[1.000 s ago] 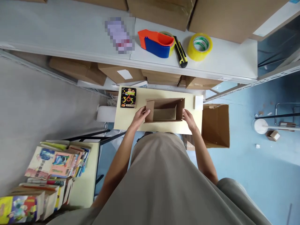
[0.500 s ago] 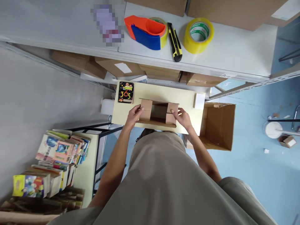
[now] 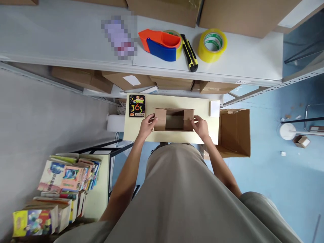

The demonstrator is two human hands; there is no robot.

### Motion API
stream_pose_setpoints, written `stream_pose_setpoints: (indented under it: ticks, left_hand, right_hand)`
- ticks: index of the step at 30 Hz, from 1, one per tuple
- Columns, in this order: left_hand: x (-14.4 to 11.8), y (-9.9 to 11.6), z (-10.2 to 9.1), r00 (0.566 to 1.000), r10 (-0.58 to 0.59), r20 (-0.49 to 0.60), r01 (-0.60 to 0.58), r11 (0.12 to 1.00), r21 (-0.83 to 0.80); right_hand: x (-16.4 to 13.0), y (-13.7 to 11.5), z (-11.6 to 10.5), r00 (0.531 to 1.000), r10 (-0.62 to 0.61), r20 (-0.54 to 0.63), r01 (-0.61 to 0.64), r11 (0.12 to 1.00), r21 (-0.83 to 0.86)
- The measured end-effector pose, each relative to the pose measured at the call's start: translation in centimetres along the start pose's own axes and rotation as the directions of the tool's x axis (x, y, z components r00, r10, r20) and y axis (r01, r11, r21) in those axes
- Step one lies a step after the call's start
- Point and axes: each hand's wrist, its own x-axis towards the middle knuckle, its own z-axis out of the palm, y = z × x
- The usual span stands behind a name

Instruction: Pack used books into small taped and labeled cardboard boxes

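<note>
A small brown cardboard box [image 3: 174,119] stands on the pale yellow table [image 3: 174,135], its two side flaps folded inward over the opening. My left hand [image 3: 146,124] presses the left flap and my right hand [image 3: 199,126] presses the right flap. A black book with "365" on its cover [image 3: 137,105] lies at the table's far left corner, and a small white pad [image 3: 214,108] lies at its far right corner.
On the white shelf above lie an orange and blue tape dispenser [image 3: 161,44], a yellow and black box cutter [image 3: 189,53] and a yellow tape roll [image 3: 212,41]. An open carton [image 3: 235,133] stands on the blue floor at right. Stacked books [image 3: 65,179] fill the lower left.
The box's side flaps, upright a second ago, have been folded inward by both hands. The hands have moved in over the box's ends.
</note>
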Motion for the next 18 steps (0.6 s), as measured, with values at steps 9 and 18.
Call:
stream_pose_setpoints:
  ticks: [9,18]
  left_hand:
    - [-1.4,0.1,-3.8,0.996,0.01,0.085,-0.005,0.998,-0.069]
    - [-2.2,-0.7,-3.5,0.982,0.161,0.103,-0.172,0.979,0.109]
  right_hand:
    - [-2.0,-1.3,-0.6,0.999,-0.005,0.038,-0.005,0.971,0.238]
    - [-3.3,-1.1,0.2,0.99,-0.13,-0.054,0.138,0.972,0.191]
